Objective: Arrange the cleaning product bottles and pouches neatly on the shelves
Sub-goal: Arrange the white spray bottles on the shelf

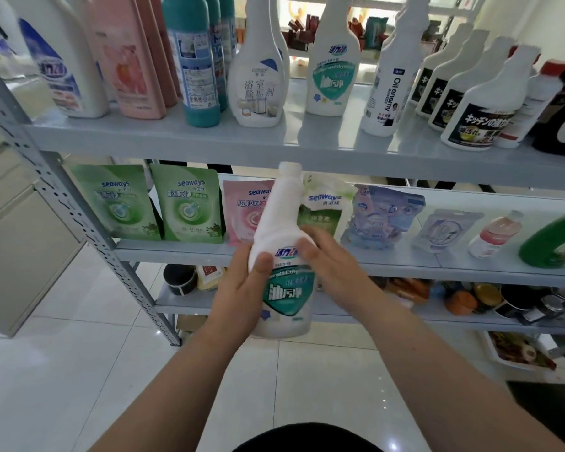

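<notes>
White opaque bottle (pixel 282 256), capped, contents hidden, held upright in front of the middle shelf (pixel 177 252). Round its side, thumb on the label, left grip (pixel 242 288); round the other side, right grip (pixel 333 269), fingers curled. Behind, sealed green pouches (pixel 150 203) standing on that shelf. Above, twin bottle (pixel 331 70) on the top shelf (pixel 177 135).

Top shelf (pixel 323 133): gap between bath-cleaner bottle (pixel 257 83) and shelved teal-label bottle (pixel 331 71).

"seaways" on pouches (pixel 190 203); "Oil enemy" on bottle (pixel 392 89)
</notes>
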### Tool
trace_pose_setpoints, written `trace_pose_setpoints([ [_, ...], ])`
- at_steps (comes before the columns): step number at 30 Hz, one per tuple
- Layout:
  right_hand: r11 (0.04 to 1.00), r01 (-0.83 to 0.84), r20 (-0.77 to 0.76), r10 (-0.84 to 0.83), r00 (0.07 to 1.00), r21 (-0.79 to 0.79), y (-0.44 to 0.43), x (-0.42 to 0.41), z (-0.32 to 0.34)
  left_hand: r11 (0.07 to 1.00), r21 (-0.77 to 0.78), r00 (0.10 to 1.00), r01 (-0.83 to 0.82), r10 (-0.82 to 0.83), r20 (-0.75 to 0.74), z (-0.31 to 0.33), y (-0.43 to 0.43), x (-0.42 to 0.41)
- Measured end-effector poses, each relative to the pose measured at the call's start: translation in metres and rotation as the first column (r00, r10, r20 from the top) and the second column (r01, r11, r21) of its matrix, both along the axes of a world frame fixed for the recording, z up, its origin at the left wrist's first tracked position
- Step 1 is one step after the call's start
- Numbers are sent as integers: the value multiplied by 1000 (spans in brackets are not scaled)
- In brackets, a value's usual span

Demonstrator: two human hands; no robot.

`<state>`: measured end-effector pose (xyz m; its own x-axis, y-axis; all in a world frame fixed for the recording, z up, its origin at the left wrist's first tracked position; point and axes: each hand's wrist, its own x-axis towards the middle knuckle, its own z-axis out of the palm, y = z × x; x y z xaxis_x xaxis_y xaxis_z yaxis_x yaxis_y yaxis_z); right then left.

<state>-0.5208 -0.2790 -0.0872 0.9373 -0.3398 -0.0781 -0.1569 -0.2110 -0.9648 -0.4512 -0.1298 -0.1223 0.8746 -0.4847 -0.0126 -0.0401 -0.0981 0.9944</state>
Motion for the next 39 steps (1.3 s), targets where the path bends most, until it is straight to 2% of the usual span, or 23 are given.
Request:
trace_pose_setpoints([
  [2,981,6,10,-8,1000,192,14,2,-13,995,-99,1000,-3,1,-27,15,0,10],
  [4,958,67,68,-89,994,277,22,7,-18,995,-103,1000,15,-16,-8,27,-3,20],
  [8,919,187,198,-267,943,348,20,18,-2,979,-192,997,66,-73,-29,52,-22,37],
  [11,888,258,252,-368,895,381,5,19,14,976,-148,987,161,-161,11,72,-42,46],
  [15,885,326,352,-437,828,333,-37,24,40,957,-149,969,247,-240,66,94,-80,65],
  [17,886,369,395,-458,797,283,-65,31,52,957,-166,964,238,-211,162,105,-101,76],
  [19,877,407,427,-479,767,254,-93,39,63,977,-130,956,171,-132,262,119,-123,90],
  [23,884,426,477,-465,746,195,-140,58,77,996,-65,936,66,-40,351,138,-175,130],
  [26,888,445,498,-439,748,115,-168,74,81,995,89,882,-35,-11,472,149,-216,151],
  [28,890,448,509,-425,749,85,-181,82,80,988,137,887,-78,6,461,151,-239,165],
  [33,916,395,530,-367,764,65,-200,88,74,995,57,950,-86,64,306,145,-286,207],
  [39,930,367,526,-325,786,24,-211,81,71,969,128,921,-210,152,359,128,-299,230],
])
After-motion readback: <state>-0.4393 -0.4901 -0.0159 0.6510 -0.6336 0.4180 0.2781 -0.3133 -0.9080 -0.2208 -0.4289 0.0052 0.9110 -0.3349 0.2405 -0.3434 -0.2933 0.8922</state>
